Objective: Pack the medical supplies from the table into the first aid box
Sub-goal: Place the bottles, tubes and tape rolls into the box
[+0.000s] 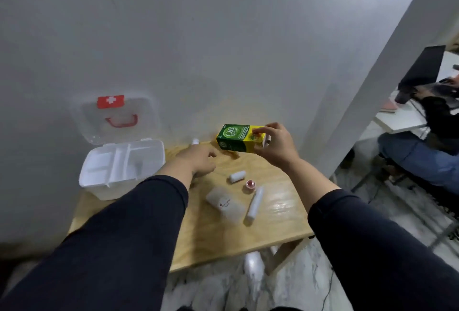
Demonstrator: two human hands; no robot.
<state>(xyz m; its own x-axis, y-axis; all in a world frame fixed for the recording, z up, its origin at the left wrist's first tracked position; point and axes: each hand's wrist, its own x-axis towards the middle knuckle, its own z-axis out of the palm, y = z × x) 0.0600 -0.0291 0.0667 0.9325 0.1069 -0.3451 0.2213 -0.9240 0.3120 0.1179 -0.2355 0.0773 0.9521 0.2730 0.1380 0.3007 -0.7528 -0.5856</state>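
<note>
My right hand [274,145] is raised above the far side of the wooden table [211,233], fingers and thumb clamped on one end of a green-and-yellow medicine carton [238,138] held level in the air. My left hand [198,159] reaches forward low over the table, palm down, fingers loosely spread and holding nothing — just beyond its fingertips a small white bottle [195,141] stands by the wall.

Below my right hand, lying on the tabletop, I see a short white gauze roll [237,176], a small red-capped pot [250,183] just beside it, a long white tube [254,202] and a pale translucent pouch [224,205] next to the tube.

The first aid box [119,171] sits at the table's left end — its clear lid [116,117] stands open against the wall, and its white divided tray looks unfilled.
</note>
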